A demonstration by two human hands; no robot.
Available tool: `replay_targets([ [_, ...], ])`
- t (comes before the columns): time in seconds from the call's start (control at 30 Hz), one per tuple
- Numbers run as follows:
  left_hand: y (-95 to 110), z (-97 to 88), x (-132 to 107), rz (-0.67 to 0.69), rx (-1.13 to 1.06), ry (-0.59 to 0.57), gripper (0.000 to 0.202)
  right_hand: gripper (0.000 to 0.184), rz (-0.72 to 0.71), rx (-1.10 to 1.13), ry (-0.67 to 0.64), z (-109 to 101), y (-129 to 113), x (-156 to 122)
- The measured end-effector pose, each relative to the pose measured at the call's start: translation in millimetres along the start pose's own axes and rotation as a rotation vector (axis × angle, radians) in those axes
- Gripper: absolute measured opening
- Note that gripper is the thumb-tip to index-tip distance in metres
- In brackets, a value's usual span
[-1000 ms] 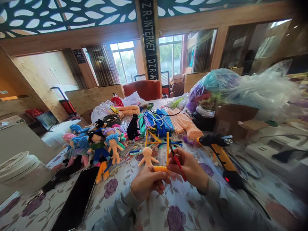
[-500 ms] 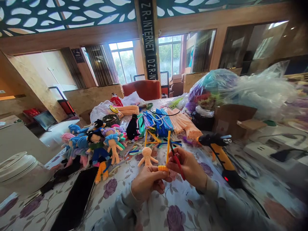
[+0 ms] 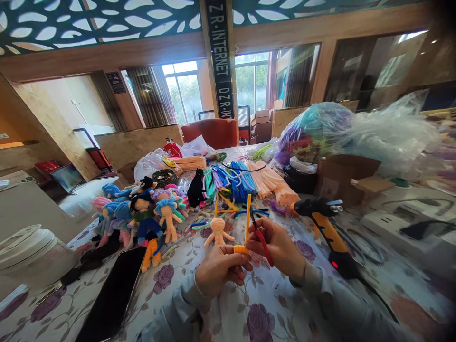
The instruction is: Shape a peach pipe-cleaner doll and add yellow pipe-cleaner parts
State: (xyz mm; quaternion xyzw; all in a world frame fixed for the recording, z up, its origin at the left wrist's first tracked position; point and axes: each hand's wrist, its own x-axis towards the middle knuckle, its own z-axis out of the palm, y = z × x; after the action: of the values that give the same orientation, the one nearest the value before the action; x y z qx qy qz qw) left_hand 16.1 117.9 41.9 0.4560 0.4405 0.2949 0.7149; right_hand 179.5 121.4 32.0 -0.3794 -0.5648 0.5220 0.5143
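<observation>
Fingers first: the left hand (image 3: 217,268) has its fingertips pinched tight on a little coil of orange pipe cleaner (image 3: 241,249), with the loose end of that same stem sticking straight up from the coil. The right hand (image 3: 278,247) is closed around a small pair of red-handled cutters (image 3: 260,233), and its thumb and forefinger also touch the orange stem right beside the coil. So both hands are closed and full, and they meet at that coil.

Looks to me like the wrapping stage, with the stem getting wound into a tight spiral around something I can't make out. My guess is that the next bit needs the left pinch to hold firm so the coil doesn't spring open while the right hand brings the upright tail round or snips it. The cutter tips are close to the fingers, so go gently.

Taking the coil as the landmark: just behind it lies a bare peach doll body (image 3: 218,231). Further behind is the heap of blue and peach stems (image 3: 245,179). To its left is the pile of finished dolls (image 3: 142,213) and a dark phone (image 3: 114,294). To its right a glue gun (image 3: 326,223) rests on the flowered tablecloth (image 3: 260,313).
</observation>
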Motion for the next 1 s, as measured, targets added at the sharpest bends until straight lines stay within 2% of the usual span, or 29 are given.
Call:
replay_targets([
  [0.13,1,-4.4,1,0.01,0.036,0.018,0.02,0.041,0.013,-0.024,-0.054,-5,-7,1],
  [0.23,4,-9.5,-1,0.026,0.092,0.053,0.018,0.045,0.106,-0.066,-0.112,-13,-24,-1],
  [0.37,10,-14.5,-5,0.055,0.167,0.095,0.018,0.049,0.239,-0.221,-0.329,-28,-40,-6],
  [0.5,13,-15.1,-7,0.069,0.191,0.104,0.017,0.043,0.362,-0.352,-0.494,-38,-38,-10],
  [0.7,12,-11.8,-8,0.044,0.266,0.091,0.014,0.037,0.434,-0.43,-0.579,-35,-36,-12],
  [1.0,13,-8.4,-9,-0.002,0.308,0.03,0.017,0.038,0.437,-0.46,-0.595,-33,-28,-10],
])
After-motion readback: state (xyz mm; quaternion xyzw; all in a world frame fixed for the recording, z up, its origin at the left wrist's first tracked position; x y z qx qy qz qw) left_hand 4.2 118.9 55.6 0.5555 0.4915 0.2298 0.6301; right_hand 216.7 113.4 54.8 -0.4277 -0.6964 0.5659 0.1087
